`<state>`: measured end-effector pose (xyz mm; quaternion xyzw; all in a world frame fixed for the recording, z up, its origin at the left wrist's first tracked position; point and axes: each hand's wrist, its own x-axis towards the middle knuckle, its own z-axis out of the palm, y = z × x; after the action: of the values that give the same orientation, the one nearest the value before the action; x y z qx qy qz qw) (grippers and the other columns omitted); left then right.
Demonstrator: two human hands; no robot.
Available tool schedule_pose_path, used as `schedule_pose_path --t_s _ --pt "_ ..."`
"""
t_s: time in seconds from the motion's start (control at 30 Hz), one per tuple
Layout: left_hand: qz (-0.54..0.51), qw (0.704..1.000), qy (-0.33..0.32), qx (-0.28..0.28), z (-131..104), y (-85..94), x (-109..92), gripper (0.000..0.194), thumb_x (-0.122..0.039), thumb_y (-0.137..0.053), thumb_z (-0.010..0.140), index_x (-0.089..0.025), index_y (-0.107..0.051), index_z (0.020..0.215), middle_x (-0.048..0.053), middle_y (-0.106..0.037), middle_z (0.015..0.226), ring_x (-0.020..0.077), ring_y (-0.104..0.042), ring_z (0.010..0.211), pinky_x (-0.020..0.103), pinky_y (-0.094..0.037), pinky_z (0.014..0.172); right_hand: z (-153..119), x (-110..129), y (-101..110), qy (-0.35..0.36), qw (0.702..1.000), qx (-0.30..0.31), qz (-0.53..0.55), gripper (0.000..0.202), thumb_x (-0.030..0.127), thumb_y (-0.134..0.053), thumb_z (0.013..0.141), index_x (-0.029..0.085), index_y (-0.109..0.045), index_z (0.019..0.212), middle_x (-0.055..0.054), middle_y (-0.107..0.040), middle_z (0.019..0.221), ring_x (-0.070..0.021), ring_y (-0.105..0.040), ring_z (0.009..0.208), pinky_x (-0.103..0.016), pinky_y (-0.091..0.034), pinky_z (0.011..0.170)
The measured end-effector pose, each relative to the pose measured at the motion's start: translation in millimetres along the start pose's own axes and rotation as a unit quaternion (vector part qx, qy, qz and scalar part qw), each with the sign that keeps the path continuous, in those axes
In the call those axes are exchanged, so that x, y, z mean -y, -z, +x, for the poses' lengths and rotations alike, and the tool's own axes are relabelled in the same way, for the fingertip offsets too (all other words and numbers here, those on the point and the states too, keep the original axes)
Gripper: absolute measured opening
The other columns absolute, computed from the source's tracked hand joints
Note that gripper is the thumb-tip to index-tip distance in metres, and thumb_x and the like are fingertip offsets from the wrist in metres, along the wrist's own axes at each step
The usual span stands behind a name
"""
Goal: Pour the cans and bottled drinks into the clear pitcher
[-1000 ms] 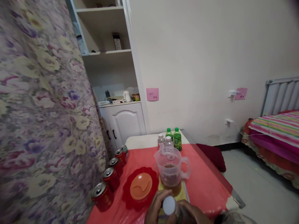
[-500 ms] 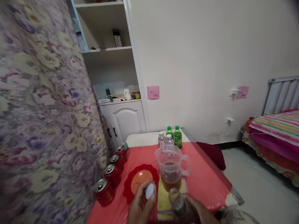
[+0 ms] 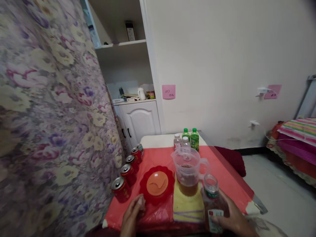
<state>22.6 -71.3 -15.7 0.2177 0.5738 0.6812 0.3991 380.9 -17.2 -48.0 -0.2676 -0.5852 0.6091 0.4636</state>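
Note:
My right hand (image 3: 229,210) is wrapped round an open bottle (image 3: 213,197) with a clear neck, a small label and dark contents, held upright at the table's near right. Just beyond it stands a clear plastic measuring jug (image 3: 186,169) with brownish liquid in the bottom, on a folded yellow cloth (image 3: 186,210). My left hand (image 3: 134,210) is closed low over the near left of the table, beside a red scalloped plate (image 3: 170,189) with an orange centre. Whatever its fingers hold is hidden; no white cap shows.
Several red cans (image 3: 120,189) line the table's left edge. Behind the jug stand two bottles with white caps (image 3: 177,141) and two green bottles (image 3: 195,141). A floral curtain (image 3: 61,131) hangs at left, and a bed (image 3: 296,144) stands at right.
My left hand has moved left and down, away from the jug; the white cap in its fingers is out of sight now. My right hand has shifted the bottle right, and the view has turned slightly.

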Motion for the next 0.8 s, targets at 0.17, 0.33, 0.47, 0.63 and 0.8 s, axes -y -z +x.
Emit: schedule_pose_path --t_s 0.17,0.33,0.47,0.63,0.8 --pt "-0.088 0.995 0.043 -0.015 2.6 5.4 10.3 0.036 -0.027 -0.091 0.052 -0.015 -0.073 0.081 0.002 -0.073 0.075 0.0192 -0.070 0.074 0.028 -0.058 0.068 0.3 -9.3 13.1 -0.005 0.990 -0.140 -0.010 0.086 0.045 -0.087 0.065 0.024 -0.049 0.139 -0.021 -0.064 0.139 -0.0396 -0.065 0.122 -0.054 -0.054 0.101" --pt "-0.157 0.986 0.065 -0.002 18.1 23.7 25.6 0.031 -0.021 -0.090 0.053 -0.014 -0.075 0.079 0.002 -0.076 0.076 0.0159 -0.069 0.070 0.023 -0.058 0.064 5.4 -9.1 22.3 0.025 0.967 -0.255 -0.013 0.074 0.046 -0.087 0.065 0.025 -0.053 0.127 -0.018 -0.073 0.125 -0.0386 -0.069 0.116 -0.049 -0.060 0.092" --pt "-0.189 0.979 0.081 0.012 34.1 33.7 39.6 0.034 -0.022 -0.091 0.052 -0.013 -0.076 0.081 0.004 -0.078 0.079 0.0161 -0.070 0.070 0.023 -0.060 0.063 11.6 -8.0 25.4 0.033 0.959 -0.281 -0.013 0.075 0.044 -0.090 0.060 0.026 -0.054 0.123 -0.015 -0.074 0.122 -0.0375 -0.071 0.112 -0.048 -0.061 0.088" --pt "-0.213 0.971 0.109 0.013 41.3 34.2 43.5 0.030 -0.017 -0.084 0.062 -0.015 -0.077 0.091 0.005 -0.080 0.090 0.0181 -0.074 0.078 0.025 -0.063 0.071 20.3 -16.9 23.0 0.042 0.956 -0.291 -0.011 0.071 0.041 -0.089 0.058 0.026 -0.057 0.119 -0.012 -0.074 0.121 -0.0358 -0.072 0.110 -0.049 -0.059 0.093" --pt "-0.219 0.966 0.135 -0.033 39.6 31.4 39.4 0.019 -0.011 -0.070 0.074 -0.017 -0.075 0.091 0.003 -0.080 0.093 0.0165 -0.074 0.082 0.024 -0.063 0.072 23.8 -25.6 25.7 0.041 0.953 -0.300 -0.020 0.069 0.042 -0.088 0.059 0.027 -0.057 0.118 -0.012 -0.073 0.124 -0.0359 -0.070 0.113 -0.049 -0.058 0.096"
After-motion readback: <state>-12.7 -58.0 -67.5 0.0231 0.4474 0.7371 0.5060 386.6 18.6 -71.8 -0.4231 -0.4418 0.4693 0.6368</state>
